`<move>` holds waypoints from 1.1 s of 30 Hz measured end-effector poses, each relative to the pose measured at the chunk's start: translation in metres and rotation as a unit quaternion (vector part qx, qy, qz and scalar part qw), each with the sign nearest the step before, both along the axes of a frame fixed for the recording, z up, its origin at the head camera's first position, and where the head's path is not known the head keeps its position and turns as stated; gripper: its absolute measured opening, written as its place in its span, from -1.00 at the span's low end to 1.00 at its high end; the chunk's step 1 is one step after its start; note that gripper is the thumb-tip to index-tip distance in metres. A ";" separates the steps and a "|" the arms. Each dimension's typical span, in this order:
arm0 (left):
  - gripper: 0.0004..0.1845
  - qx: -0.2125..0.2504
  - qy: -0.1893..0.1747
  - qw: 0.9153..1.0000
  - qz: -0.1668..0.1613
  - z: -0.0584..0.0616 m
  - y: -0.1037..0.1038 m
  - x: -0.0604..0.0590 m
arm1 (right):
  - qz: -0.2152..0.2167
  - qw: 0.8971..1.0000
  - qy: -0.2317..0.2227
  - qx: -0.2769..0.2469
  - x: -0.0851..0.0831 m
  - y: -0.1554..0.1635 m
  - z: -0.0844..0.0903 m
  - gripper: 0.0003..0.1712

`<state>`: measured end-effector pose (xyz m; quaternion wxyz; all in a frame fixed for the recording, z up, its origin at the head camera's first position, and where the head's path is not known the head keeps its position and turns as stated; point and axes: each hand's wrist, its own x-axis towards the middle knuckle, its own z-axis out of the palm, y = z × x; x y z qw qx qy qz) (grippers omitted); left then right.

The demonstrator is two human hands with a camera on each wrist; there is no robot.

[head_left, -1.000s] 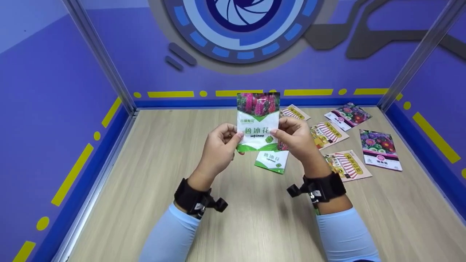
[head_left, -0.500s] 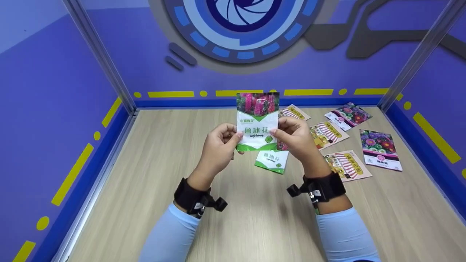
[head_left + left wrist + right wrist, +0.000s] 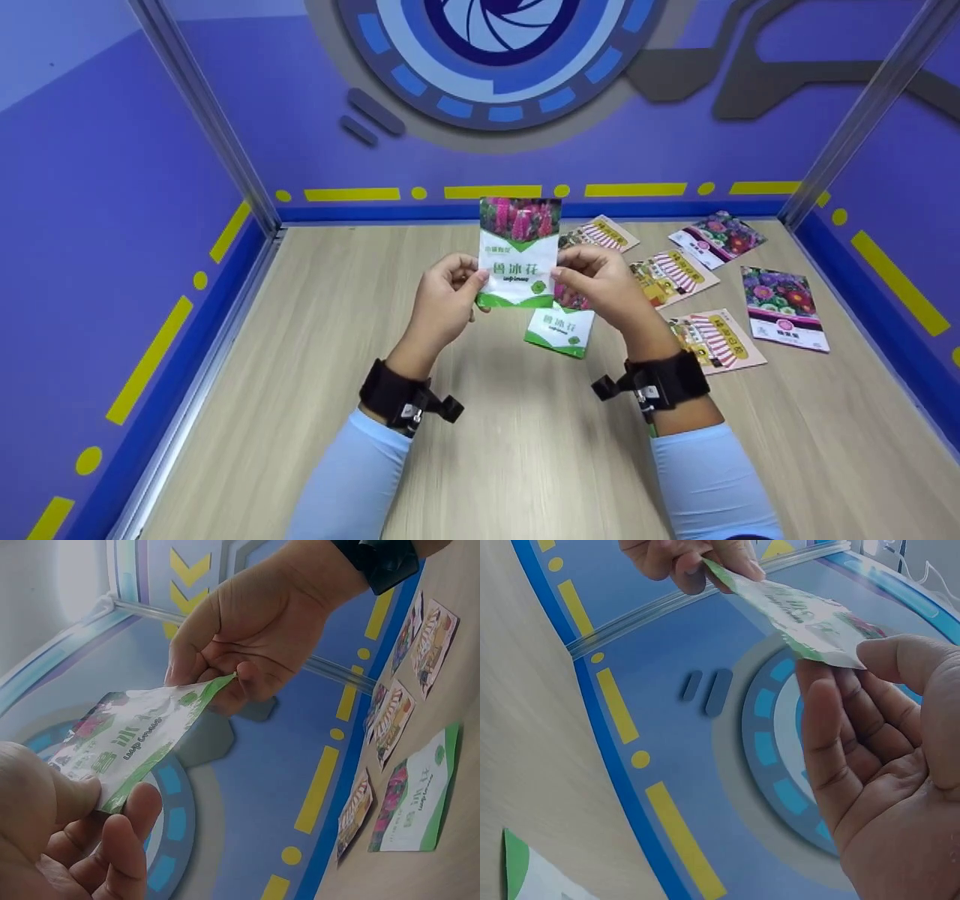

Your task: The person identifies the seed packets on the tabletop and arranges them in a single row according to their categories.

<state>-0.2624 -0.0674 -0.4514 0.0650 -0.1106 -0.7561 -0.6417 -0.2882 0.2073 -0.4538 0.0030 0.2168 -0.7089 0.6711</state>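
Note:
Between my two hands a white and green seed packet (image 3: 519,255) with pink flowers across its top is held up above the table, its printed front facing me. My left hand (image 3: 450,295) pinches its left edge, thumb on the front and fingers behind. On the opposite edge my right hand (image 3: 601,285) pinches it the same way. The left wrist view shows the packet (image 3: 135,731) stretched flat between both hands. Below it on the table lies a second packet of the same kind (image 3: 559,330), partly hidden by the held one and my right hand.
To the right on the wooden table (image 3: 330,360) lie several other packets: striped-awning ones (image 3: 716,341) and two with purple flowers, one at the back (image 3: 718,238) and one further right (image 3: 784,307). Blue-purple panels (image 3: 247,127) wall the table at back and sides.
Both hands have shifted slightly left with the packet, and its top edge has dropped a little. The packets on the table have stayed where they were.

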 end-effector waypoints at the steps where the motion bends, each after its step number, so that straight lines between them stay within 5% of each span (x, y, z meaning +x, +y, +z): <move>1: -0.92 0.000 -0.006 1.000 0.003 -0.002 -0.001 -0.002 | -0.001 1.000 -0.008 0.014 -0.002 0.000 -0.001 -0.82; 8: -0.93 -0.018 -0.046 0.999 0.008 -0.013 -0.007 -0.012 | 0.023 0.992 -0.064 0.109 -0.010 0.003 -0.009 -0.67; 15: -0.91 -0.046 -0.089 0.995 0.015 -0.026 -0.008 -0.021 | 0.037 0.974 -0.053 0.217 -0.016 0.005 -0.019 -0.59; 23: -0.93 -0.101 -0.137 0.985 0.007 -0.040 -0.015 -0.032 | 0.003 0.922 -0.027 0.387 -0.022 0.010 -0.040 -0.41; 28: -0.94 -0.138 -0.158 0.978 -0.018 -0.047 -0.026 -0.036 | -0.023 0.892 -0.043 0.448 -0.027 0.014 -0.050 -0.35; 33: -0.91 -0.164 -0.189 0.968 -0.002 -0.055 -0.044 -0.043 | -0.040 0.868 -0.053 0.492 -0.026 0.016 -0.054 -0.22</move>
